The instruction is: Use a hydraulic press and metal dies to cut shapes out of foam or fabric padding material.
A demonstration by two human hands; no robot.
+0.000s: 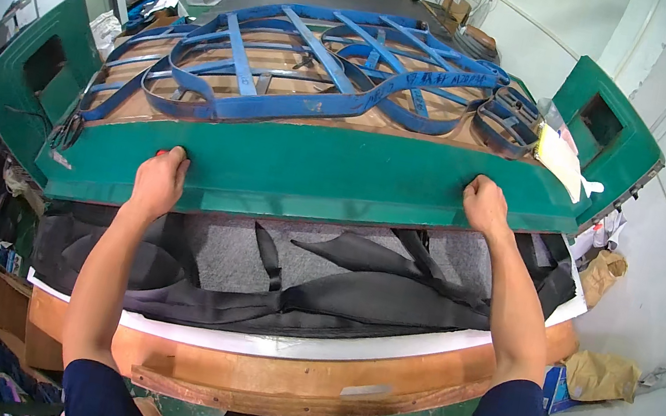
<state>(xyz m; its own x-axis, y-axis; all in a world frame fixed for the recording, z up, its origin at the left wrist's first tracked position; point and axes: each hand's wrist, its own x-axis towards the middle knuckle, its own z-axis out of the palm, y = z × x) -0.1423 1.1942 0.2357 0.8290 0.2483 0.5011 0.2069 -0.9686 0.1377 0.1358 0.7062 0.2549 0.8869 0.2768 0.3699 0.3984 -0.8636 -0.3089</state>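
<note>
Dark sleeves (105, 400) frame the lower edge, the bare forearms reaching from them to a long green beam (323, 162). It spans the work area ahead of the person, between two green end panels (621, 139). The left hand (158, 177) is curled against the beam's left part, a small red spot at its fingertips too little to identify; the right hand (486, 207) is curled likewise towards the other end. Whether the fingers grip something or only press against the beam cannot be made out, as their undersides are hidden.

By the look of it, the step in hand is working the beam with both hands at once, perhaps to push or draw it; one still view does not settle the direction. The next move would seem to call for even effort from both sides, with the beam kept level.

Just behind the beam, a big blue strip frame (279, 109) lies on a brown surface, with a smaller looped frame (488, 137) and some papers (560, 159) to its right. On the near side, below the beam, are black fabric pieces (379, 301), grey speckled material (228, 247), a white sheet (290, 348) and a wooden board (233, 369).
</note>
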